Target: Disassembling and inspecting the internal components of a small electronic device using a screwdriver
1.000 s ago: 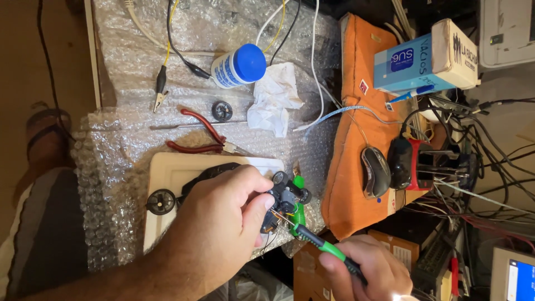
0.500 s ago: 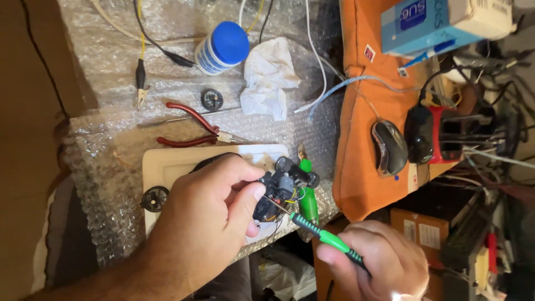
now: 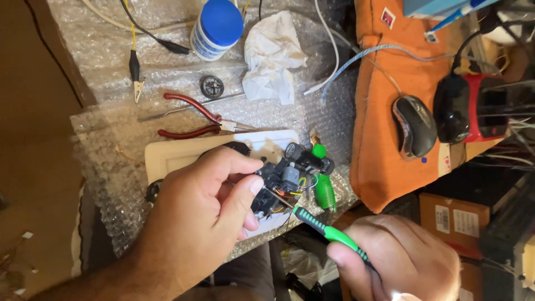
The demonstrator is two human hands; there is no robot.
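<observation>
My left hand (image 3: pixel 206 209) grips a small black toy-car chassis (image 3: pixel 287 178) with little wheels, a grey motor and thin coloured wires, held above a cream plastic tray (image 3: pixel 173 156). My right hand (image 3: pixel 404 259) is closed on a green-and-black screwdriver (image 3: pixel 326 230), whose thin metal tip points into the chassis near my left thumb. A second green-handled tool (image 3: pixel 323 187) lies just right of the chassis.
Bubble wrap (image 3: pixel 111 83) covers the table. On it lie red-handled pliers (image 3: pixel 192 120), a loose black wheel (image 3: pixel 212 86), a crumpled tissue (image 3: pixel 273 56), a blue-capped white bottle (image 3: pixel 214 25) and a clip lead (image 3: pixel 135 69). An orange cloth (image 3: pixel 379 139) holds a computer mouse (image 3: pixel 415 125).
The view has shifted so everything sits lower and closer. My right hand has come further into view at the bottom, screwdriver tip still at the chassis. The left grip is unchanged.
</observation>
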